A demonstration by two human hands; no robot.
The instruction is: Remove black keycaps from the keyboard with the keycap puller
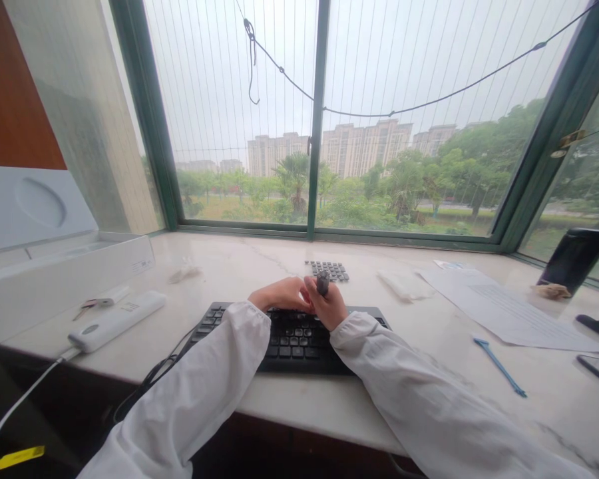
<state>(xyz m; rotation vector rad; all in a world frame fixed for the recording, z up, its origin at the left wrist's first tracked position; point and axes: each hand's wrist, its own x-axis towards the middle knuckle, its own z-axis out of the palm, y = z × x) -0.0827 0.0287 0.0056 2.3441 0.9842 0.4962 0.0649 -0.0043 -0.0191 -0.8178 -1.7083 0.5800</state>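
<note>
A black keyboard [289, 339] lies on the pale marble sill [229, 266] in front of me. My right hand [329, 305] is closed round a small dark grey tool [322, 282], held upright above the keyboard's far edge. My left hand [279, 294] rests beside it over the top rows, fingers curled toward the right hand; what they hold, if anything, I cannot make out. Both arms wear white sleeves. Just beyond the hands, several loose grey keycaps [329, 269] sit in rows on the sill.
A white box [54, 279] with its raised lid stands at the left, a white power strip [114, 320] and keys in front of it. Printed paper [504, 303], a blue key puller [499, 366], a propped phone [574, 259] and dark devices lie at the right. Windows close the far side.
</note>
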